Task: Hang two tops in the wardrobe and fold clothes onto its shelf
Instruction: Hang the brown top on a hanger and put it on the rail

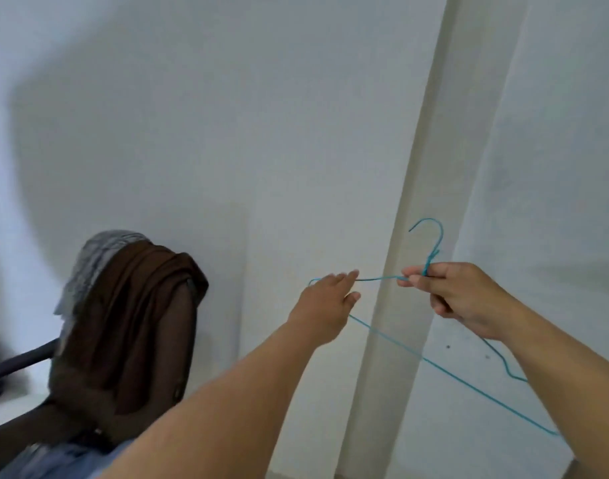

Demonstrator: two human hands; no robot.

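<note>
Head view: right hand (458, 295) pinches the neck of a blue wire hanger (434, 366) just under its hook, centre right of frame; left hand (325, 302) has fingers loosely curled around the hanger's left shoulder wire. Brown top (133, 326) and grey garment (95, 261) are draped over a chair back (187, 344), lower left, well apart from the hanger. Risks: thin wire probably bends or twists if the hands pull against each other; draped clothes may slide off. No readable writing or brands.
</note>
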